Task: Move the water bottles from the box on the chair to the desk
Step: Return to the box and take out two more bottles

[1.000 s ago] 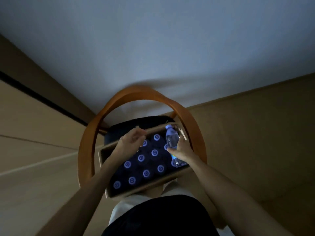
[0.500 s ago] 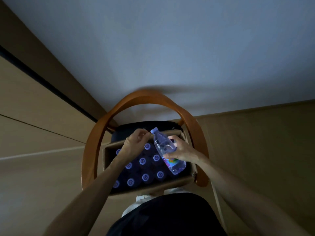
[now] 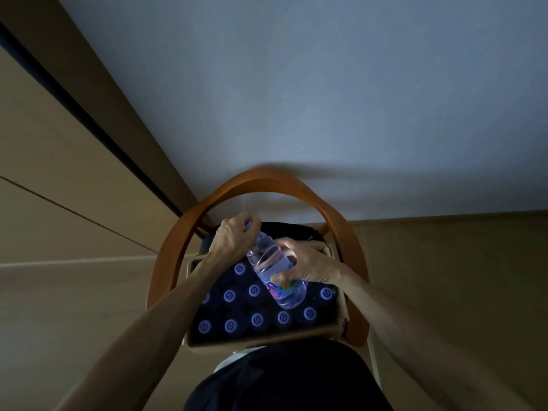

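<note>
A clear water bottle (image 3: 274,269) with a coloured label hangs tilted above the cardboard box (image 3: 261,339). My right hand (image 3: 308,264) grips its body from the right. My left hand (image 3: 235,237) holds its neck and cap end at the upper left. Inside the box stand several more bottles, seen as pale caps (image 3: 256,319) in the dark. The box rests on a chair with a curved wooden back (image 3: 267,180). The desk is out of view.
A pale wall fills the top of the view. Beige panels with a dark groove (image 3: 89,114) run along the left, and a beige surface (image 3: 459,292) lies on the right. My dark clothing (image 3: 281,381) is at the bottom edge.
My right hand lifted the bottle out of the box's right side and tilted it leftward. My left hand left the box's rim and took hold of the bottle's cap end.
</note>
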{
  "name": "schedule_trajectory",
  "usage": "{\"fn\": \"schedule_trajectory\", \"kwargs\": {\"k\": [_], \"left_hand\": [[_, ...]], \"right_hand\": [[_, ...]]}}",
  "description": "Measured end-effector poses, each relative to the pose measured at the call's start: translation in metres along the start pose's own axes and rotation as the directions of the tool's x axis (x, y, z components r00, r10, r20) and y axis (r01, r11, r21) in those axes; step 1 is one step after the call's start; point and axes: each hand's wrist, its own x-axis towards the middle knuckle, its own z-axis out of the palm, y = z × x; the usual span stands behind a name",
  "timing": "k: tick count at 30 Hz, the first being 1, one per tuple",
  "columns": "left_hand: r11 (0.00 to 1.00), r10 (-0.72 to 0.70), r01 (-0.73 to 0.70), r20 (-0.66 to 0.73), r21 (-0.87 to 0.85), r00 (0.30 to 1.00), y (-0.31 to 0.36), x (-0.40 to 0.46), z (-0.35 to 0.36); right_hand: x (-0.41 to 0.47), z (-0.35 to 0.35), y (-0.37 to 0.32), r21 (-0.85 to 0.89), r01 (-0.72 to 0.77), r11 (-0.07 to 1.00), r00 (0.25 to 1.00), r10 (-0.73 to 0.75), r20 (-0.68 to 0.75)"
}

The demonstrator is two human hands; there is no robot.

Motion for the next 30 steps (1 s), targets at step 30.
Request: {"fn": "schedule_trajectory", "kwargs": {"k": [30], "left_hand": [[0.980,-0.182,0.167,-0.149,-0.109,0.972,-0.027,-0.042,0.018]], "right_hand": [[-0.018,-0.017,0.139,-0.995,-0.088,-0.046,0.996,0.026,-0.089]]}}
